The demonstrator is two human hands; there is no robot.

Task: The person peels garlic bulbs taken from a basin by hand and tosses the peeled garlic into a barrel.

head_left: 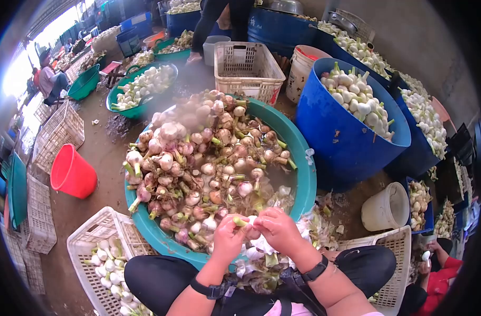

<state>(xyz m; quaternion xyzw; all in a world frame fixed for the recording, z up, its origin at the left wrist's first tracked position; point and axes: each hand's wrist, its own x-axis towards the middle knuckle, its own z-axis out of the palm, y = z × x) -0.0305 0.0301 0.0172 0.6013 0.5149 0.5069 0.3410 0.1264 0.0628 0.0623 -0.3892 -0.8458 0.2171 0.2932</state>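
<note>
My left hand (230,235) and my right hand (278,230) meet over the near rim of a wide green tub (307,176). Pinched between them is a garlic bulb (253,220), white, its short green stem (240,221) poking out at the left hand. The fingers of both hands are closed on it and cover part of it. In the tub, many unpeeled garlic bulbs (198,152) with brown and purplish skins lie in murky water. Loose peeled-off skins (259,263) are heaped under my hands, against the near side of the tub.
A white crate (77,237) of peeled garlic stands left of my knee, another crate (398,258) at right. A tall blue barrel (325,126) heaped with white garlic rises at the right. A red bucket (73,171) is at left. A person in a red top (445,282) sits at lower right.
</note>
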